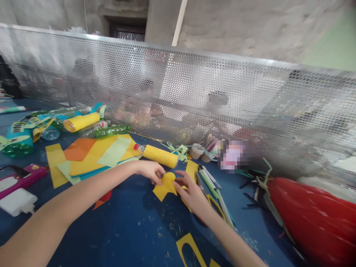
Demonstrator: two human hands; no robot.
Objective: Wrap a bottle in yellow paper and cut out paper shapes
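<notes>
Both of my hands hold a small yellow paper cutout [166, 186] with a rounded top and pointed corners, raised a little over the blue table. My left hand [150, 170] pinches its left edge between thumb and fingers. On the other side, my right hand [189, 190] grips the right edge with curled fingers. Just behind them lies a plastic bottle wrapped in yellow paper [160, 155], its red cap pointing left. Yellow-handled scissors [216, 206] rest beside my right wrist, partly hidden by it.
Coloured paper sheets [91, 157] lie left of centre, with decorated bottles [82, 121] behind. Pens [210, 182] lie at right, near a red shiny bag [311, 211]. A yellow paper offcut [191, 246] is in front. A pink power strip [25, 180] sits at left. A perforated metal screen [178, 89] bounds the back.
</notes>
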